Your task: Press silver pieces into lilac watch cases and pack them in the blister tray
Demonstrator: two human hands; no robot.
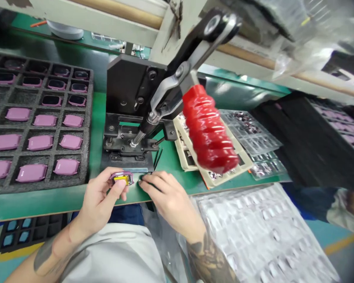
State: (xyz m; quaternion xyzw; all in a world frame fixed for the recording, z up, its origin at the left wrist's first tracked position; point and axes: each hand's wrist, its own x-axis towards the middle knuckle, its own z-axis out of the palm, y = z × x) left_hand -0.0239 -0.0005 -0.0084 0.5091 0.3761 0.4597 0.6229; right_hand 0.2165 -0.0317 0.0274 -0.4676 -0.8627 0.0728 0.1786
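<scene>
My left hand point(102, 196) pinches a purple smartwatch case point(120, 177) between thumb and fingers. The case is turned so that its inside shows, with a yellow part in it. To its right, my right hand point(168, 200) is low over the table edge, fingers curled together at a small dark thing point(141, 179) that is mostly hidden. Just behind both hands stands a black toggle press point(129, 145) with a red grip handle point(209, 131). A thin dark tool, like tweezers point(157, 159), lies beside the press base.
A foam tray point(90, 129) of purple watch cases stands on the left. Cream trays point(244, 157) of small parts and clear blister trays point(250, 133) lie right of the press. A large clear tray point(253, 228) sits at front right, below a tilted black tray point(306, 145). A person's sleeve point(342, 210) shows far right.
</scene>
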